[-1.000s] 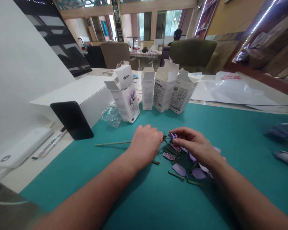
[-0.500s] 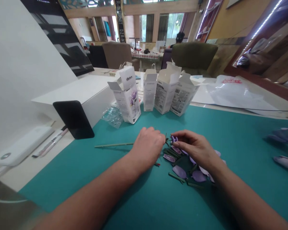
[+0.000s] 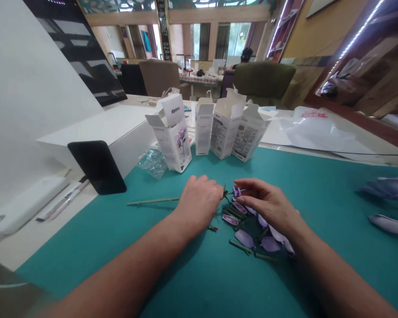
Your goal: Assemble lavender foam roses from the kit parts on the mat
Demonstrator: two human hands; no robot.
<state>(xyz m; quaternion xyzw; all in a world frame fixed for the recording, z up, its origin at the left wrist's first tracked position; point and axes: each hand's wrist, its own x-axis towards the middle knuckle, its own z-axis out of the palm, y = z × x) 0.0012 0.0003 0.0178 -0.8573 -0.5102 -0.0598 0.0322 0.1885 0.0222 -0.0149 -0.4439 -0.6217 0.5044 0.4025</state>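
Note:
My left hand is closed around a long thin green flower stem, which lies across the mat and comes out past the fingers with small green leaf parts at its tip. At that tip, my right hand pinches a small purple flower piece between thumb and fingers. Whether the piece is joined to the stem I cannot tell. Under and beside the right hand lie loose purple petals and short green stem pieces. A small green piece with a red end is near my left wrist.
Opened white boxes stand behind the hands on the green mat, with crumpled clear plastic beside them. A black phone-like slab leans at left. Purple flower parts lie far right. A plastic bag rests behind.
The whole view has shifted slightly. The right fingers sit a little looser around the small purple piece, which shows more clearly beside the stem tip. My left hand keeps its grip.

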